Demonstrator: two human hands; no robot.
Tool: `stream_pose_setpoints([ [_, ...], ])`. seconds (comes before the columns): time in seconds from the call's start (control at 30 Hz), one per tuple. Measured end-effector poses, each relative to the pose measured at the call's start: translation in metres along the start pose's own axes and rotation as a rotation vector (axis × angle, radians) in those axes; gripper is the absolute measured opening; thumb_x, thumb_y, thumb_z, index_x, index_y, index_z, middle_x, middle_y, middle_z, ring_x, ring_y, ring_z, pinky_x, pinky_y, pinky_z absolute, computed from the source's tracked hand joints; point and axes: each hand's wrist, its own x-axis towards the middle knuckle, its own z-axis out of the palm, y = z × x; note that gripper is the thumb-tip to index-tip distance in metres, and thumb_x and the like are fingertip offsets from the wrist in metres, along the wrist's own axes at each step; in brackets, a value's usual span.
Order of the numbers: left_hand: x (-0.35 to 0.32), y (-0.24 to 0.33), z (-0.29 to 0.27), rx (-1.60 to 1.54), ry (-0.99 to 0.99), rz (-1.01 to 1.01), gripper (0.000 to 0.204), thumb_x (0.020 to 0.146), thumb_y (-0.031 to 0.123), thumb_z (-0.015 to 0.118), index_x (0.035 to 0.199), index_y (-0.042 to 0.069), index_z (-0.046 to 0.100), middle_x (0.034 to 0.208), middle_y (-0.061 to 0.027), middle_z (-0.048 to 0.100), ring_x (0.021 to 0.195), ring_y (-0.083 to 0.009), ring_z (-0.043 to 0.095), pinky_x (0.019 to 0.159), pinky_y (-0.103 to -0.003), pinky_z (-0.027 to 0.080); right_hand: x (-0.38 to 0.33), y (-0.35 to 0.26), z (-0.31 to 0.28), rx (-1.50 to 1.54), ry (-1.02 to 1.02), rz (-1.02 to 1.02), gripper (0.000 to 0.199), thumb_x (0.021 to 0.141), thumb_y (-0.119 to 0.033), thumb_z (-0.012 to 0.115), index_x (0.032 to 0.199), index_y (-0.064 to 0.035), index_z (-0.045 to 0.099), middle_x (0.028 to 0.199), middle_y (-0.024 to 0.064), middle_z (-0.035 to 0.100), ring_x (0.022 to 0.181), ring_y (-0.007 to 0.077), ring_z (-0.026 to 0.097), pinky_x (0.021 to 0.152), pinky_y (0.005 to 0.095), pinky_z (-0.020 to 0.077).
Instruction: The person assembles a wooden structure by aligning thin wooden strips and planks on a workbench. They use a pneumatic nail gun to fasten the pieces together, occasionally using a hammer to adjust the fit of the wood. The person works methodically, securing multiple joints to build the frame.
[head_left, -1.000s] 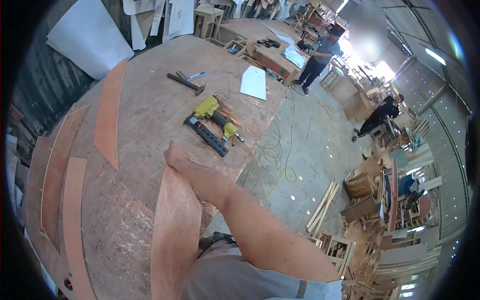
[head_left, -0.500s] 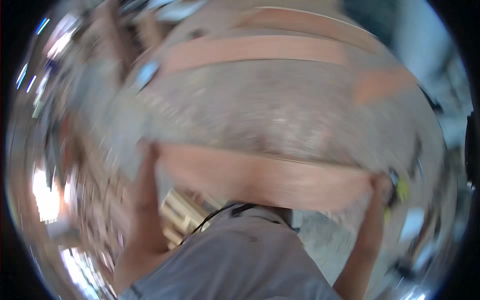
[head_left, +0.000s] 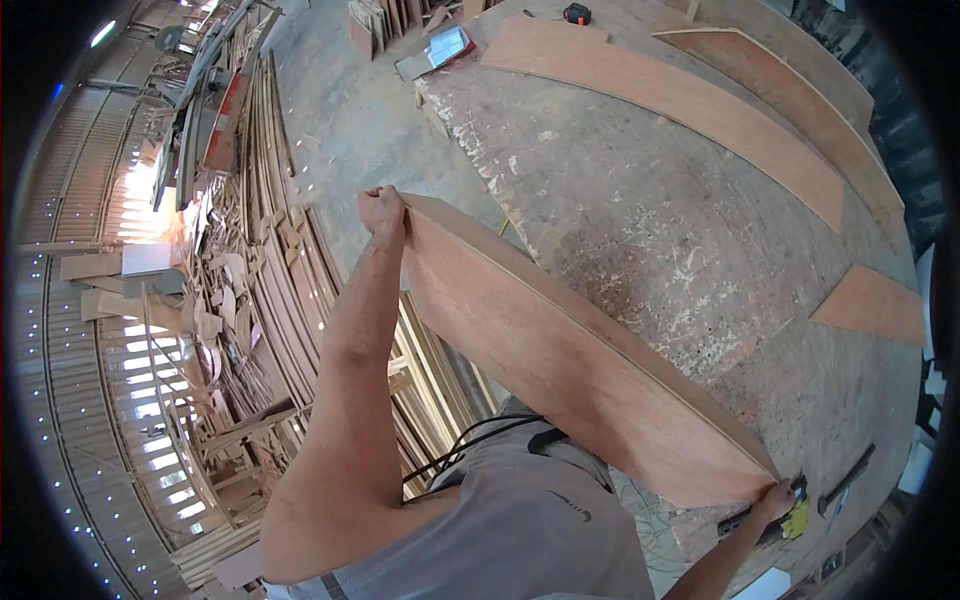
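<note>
A long reddish plywood panel (head_left: 560, 370) with a narrow board along its upper edge slants across in front of my body, from far left to near right. My left hand (head_left: 382, 212) is closed around its far left end, past the worktable's edge. My right hand (head_left: 774, 502) grips the near right end, low over the table. Its fingers are partly hidden by the panel. Beneath and beyond lies the worn, paint-spotted worktable (head_left: 620, 210). Beside my right hand is a yellow and black tool (head_left: 795, 520), partly covered.
A curved plywood strip (head_left: 690, 115), a curved frame piece (head_left: 800, 85) and a small plywood offcut (head_left: 872, 304) lie on the table. A tape measure (head_left: 577, 14) and a blue-white flat pack (head_left: 448, 46) are at the far side. Long timber strips (head_left: 290, 310) are stacked on the left.
The panel, held level across before, now slants: its left end is farther away and its right end nearer me. My view has turned, and the picture is sharper.
</note>
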Motion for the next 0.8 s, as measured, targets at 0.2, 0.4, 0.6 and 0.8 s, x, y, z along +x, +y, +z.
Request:
stream_pose_setpoints([
  [0.2,0.003,0.007,-0.01,0.006,0.028,-0.002,0.024,0.074,0.025,0.066,0.087,0.004,0.065,0.089,-0.0163,0.069,0.087,-0.0318,0.067,0.082,-0.041,0.051,0.0,-0.007,0.004,-0.129,-0.04,0.016,0.036,0.09,-0.028,0.057,0.088,0.0076,0.058,0.059,0.0102,0.056,0.044,0.0177,0.051,0.038,0.0354,0.0355],
  [0.4,0.036,0.008,-0.011,0.23,-0.063,0.192,0.023,0.079,0.025,0.062,0.085,0.004,0.067,0.084,-0.0175,0.069,0.083,-0.0315,0.067,0.078,-0.042,0.052,0.015,0.01,0.001,-0.421,-0.099,-0.058,0.039,0.087,-0.036,0.058,0.085,0.0031,0.063,0.07,0.0113,0.064,0.063,0.0209,0.062,0.057,0.0412,0.0476],
  [0.6,0.14,-0.054,0.012,0.279,-0.538,0.286,0.036,0.082,0.035,0.066,0.095,0.002,0.07,0.085,-0.0131,0.07,0.074,-0.0246,0.065,0.071,-0.039,0.052,-0.002,-0.038,0.007,-1.605,-0.218,-1.012,0.017,0.078,-0.022,0.061,0.082,-0.0086,0.072,0.081,0.0146,0.07,0.074,0.031,0.068,0.067,0.044,0.0519],
  [0.8,0.114,-0.016,0.025,0.614,-0.456,0.792,0.049,0.091,0.039,0.051,0.081,-0.005,0.07,0.071,-0.0208,0.068,0.065,-0.0341,0.065,0.062,-0.046,0.049,-0.033,-0.084,0.013,-0.498,0.074,0.088,0.036,0.079,-0.033,0.06,0.092,0.0006,0.066,0.096,0.0242,0.068,0.097,0.0392,0.066,0.087,0.0439,0.0515],
])
